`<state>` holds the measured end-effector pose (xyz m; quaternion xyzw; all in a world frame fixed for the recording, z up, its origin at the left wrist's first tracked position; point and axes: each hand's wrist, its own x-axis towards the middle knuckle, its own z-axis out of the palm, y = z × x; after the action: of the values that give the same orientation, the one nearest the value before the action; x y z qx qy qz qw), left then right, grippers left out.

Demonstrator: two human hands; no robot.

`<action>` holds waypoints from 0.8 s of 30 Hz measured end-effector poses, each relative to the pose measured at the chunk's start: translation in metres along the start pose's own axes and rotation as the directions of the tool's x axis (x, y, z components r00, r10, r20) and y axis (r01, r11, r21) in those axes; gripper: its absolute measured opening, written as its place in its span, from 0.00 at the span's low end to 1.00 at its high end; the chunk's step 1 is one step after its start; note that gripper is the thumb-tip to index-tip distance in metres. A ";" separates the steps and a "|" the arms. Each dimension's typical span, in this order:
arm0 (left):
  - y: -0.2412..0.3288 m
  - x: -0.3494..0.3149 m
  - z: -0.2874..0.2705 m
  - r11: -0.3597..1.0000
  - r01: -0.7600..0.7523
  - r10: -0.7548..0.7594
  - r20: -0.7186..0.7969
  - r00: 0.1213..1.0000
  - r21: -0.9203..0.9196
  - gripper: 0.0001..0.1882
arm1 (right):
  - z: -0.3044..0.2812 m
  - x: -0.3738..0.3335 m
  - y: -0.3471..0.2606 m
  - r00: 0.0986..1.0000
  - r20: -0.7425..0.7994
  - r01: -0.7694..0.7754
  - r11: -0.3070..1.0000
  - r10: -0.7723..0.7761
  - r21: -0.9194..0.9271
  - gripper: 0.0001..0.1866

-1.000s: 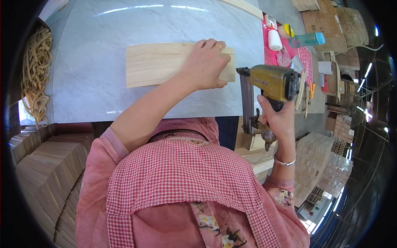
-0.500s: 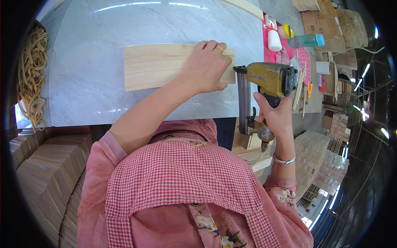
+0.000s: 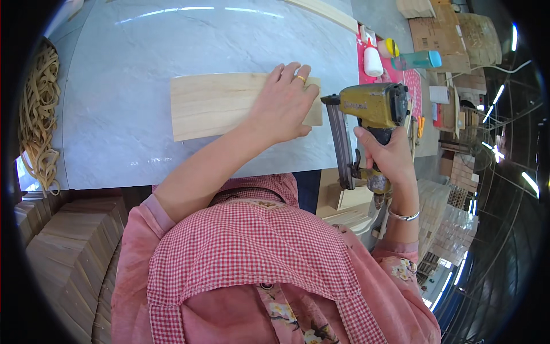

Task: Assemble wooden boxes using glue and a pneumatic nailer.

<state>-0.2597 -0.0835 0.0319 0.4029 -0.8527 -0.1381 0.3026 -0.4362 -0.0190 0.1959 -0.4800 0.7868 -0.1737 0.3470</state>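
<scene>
Head view: left grip flat, fingers spread, pressing wooden board onto grey table. Right grip clenched around yellow nail gun, just right of the board's end.

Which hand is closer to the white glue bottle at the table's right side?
The right. The right hand grips the yellow nail gun just below the white glue bottle; the left hand presses on the wooden board, farther left.
</scene>
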 end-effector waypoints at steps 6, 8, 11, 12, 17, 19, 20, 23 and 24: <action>0.001 -0.001 0.001 1.000 0.014 -0.014 0.013 1.000 -0.004 0.30 | 0.000 0.026 -0.013 0.998 0.023 0.056 0.997 -0.055 -0.047 0.12; 0.000 -0.001 0.000 1.000 0.016 -0.016 0.014 1.000 -0.008 0.30 | 0.000 0.031 -0.014 0.997 0.033 0.065 0.996 -0.064 -0.058 0.13; 0.000 0.000 -0.001 1.000 0.016 -0.016 0.027 1.000 0.001 0.31 | -0.001 0.037 -0.012 0.996 0.048 0.078 0.995 -0.075 -0.065 0.13; 0.000 0.001 -0.002 1.000 0.015 -0.015 0.031 0.999 0.003 0.31 | -0.001 0.038 -0.012 0.996 0.053 0.081 0.994 -0.078 -0.068 0.13; 0.001 0.002 -0.003 0.997 0.065 -0.061 0.101 0.993 -0.032 0.28 | -0.003 0.042 -0.012 0.996 0.061 0.065 0.996 -0.061 -0.060 0.14; 0.001 0.002 -0.002 0.997 0.063 -0.059 0.098 0.993 -0.035 0.28 | -0.003 0.042 -0.012 0.997 0.058 0.059 0.996 -0.055 -0.065 0.14; 0.001 0.002 -0.002 0.998 0.060 -0.057 0.093 0.994 -0.035 0.28 | -0.004 0.042 -0.012 0.997 0.055 0.056 0.996 -0.052 -0.069 0.15; 0.001 0.002 -0.002 0.998 0.051 -0.048 0.081 0.996 -0.037 0.28 | -0.005 0.042 -0.013 0.998 0.046 0.051 0.996 -0.047 -0.077 0.15; 0.001 0.002 -0.002 0.998 0.052 -0.048 0.098 0.994 -0.039 0.30 | -0.005 0.042 -0.014 0.998 0.042 0.044 0.994 -0.040 -0.096 0.15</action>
<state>-0.2601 -0.0844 0.0344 0.4106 -0.8529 -0.1828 0.2654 -0.4435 -0.0632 0.1917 -0.5161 0.7769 -0.1331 0.3352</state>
